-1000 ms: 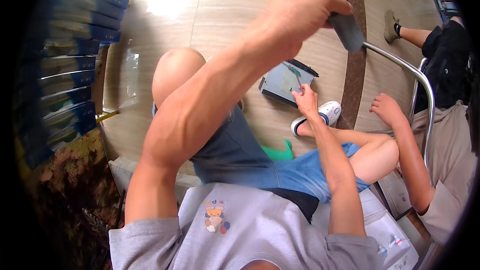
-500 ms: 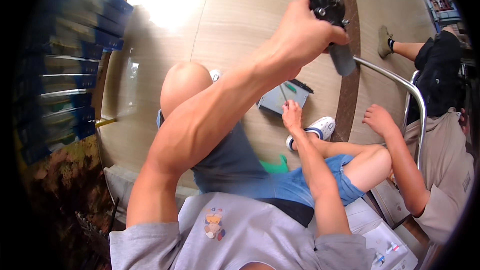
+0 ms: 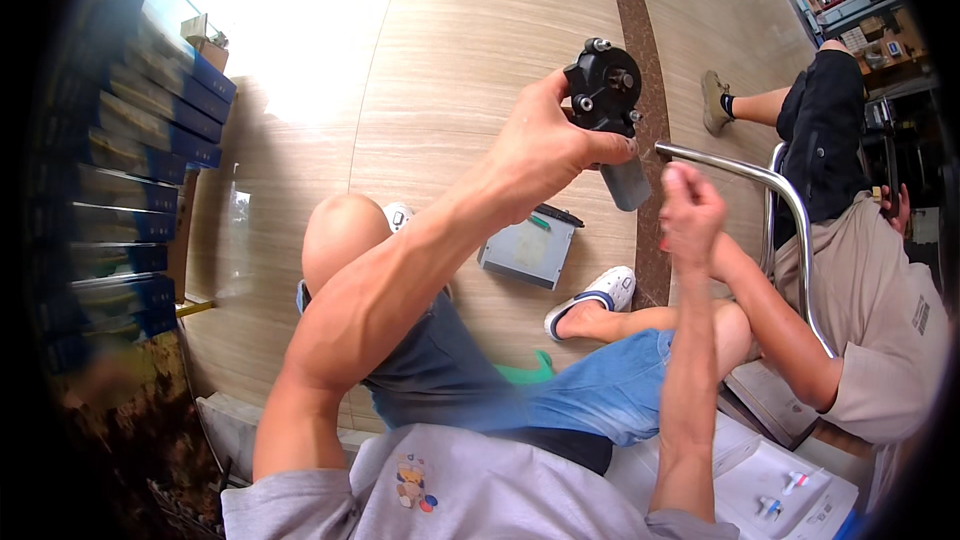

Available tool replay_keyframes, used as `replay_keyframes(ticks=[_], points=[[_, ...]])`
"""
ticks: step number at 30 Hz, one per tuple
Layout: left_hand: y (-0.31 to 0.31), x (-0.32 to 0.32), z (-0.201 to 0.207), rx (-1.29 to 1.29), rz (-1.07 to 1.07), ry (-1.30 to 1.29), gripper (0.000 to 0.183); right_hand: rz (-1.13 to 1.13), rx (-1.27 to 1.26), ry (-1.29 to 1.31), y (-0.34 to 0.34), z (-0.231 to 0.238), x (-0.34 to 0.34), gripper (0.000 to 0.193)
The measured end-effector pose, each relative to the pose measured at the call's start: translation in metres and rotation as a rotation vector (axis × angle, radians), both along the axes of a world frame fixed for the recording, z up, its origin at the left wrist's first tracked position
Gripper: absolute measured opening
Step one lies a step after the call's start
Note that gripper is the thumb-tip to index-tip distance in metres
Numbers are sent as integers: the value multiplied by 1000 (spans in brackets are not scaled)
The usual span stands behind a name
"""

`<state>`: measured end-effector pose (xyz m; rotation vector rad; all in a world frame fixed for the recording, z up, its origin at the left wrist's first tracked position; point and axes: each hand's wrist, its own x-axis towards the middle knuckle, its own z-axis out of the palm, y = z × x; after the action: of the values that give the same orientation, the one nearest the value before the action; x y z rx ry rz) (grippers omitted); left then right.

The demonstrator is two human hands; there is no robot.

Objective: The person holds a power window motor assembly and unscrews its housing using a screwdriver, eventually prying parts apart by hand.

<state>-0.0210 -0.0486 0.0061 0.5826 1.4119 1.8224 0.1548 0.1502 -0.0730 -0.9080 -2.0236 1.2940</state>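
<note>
My left hand (image 3: 548, 145) is wrapped round a small gear motor (image 3: 606, 95), held out in front of me. Its black round housing carries metal studs and a central shaft; a grey cylindrical body (image 3: 627, 186) hangs below my thumb. To the right, my right hand (image 3: 692, 208) is raised with the fingers closed, apart from the motor. A small red part (image 3: 664, 243) shows at its lower edge, seemingly the end of a thin tool mostly hidden by my fingers. Below the motor, a flat grey metal box (image 3: 528, 254) lies on the floor with a small green item (image 3: 539, 223) on it.
A chrome tube frame (image 3: 740, 166) curves in at the right, beside a seated co-worker in a beige shirt (image 3: 860, 285). Stacked blue boxes (image 3: 120, 250) line the left. A green plastic piece (image 3: 535, 369) lies between my legs, and a white carton (image 3: 790, 475) stands at lower right.
My right hand has lifted from the metal box up and right, toward the motor. My left hand has brought the motor lower and left in the picture. The view has shifted too.
</note>
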Motion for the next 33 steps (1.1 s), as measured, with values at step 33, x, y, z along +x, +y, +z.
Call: replay_keyframes(ticks=[33], points=[[15,27,-23,-441,-51,504,49,280,275,72,-73,50,-34,11]])
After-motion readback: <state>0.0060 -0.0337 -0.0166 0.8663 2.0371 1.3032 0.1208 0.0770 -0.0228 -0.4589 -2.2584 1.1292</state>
